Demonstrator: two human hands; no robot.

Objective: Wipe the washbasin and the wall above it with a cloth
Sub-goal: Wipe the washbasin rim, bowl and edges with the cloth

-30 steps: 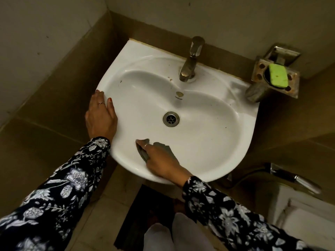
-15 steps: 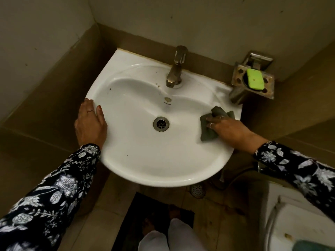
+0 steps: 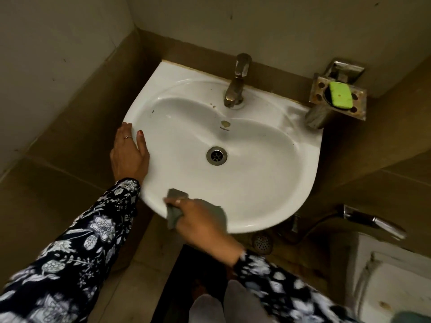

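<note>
A white washbasin (image 3: 268, 183) hangs in a corner, with a round metal drain (image 3: 216, 155) in its bowl and a metal tap (image 3: 236, 82) at the back. My left hand (image 3: 129, 155) lies flat on the basin's left rim, fingers spread, holding nothing. On the front rim, my right hand (image 3: 198, 217) presses a grey-green cloth (image 3: 177, 197), which hangs partly over the edge. The pale wall (image 3: 279, 26) rises above the tap.
A metal soap dish (image 3: 319, 89) with a green soap bar (image 3: 341, 97) is fixed to the wall at the right. A hand sprayer (image 3: 373, 221) and a white toilet cistern (image 3: 394, 283) sit lower right. A dark mat (image 3: 193, 276) lies on the floor below.
My right hand has swept the cloth from the basin's right rim round to the front left rim. My left hand has stayed on the left rim.
</note>
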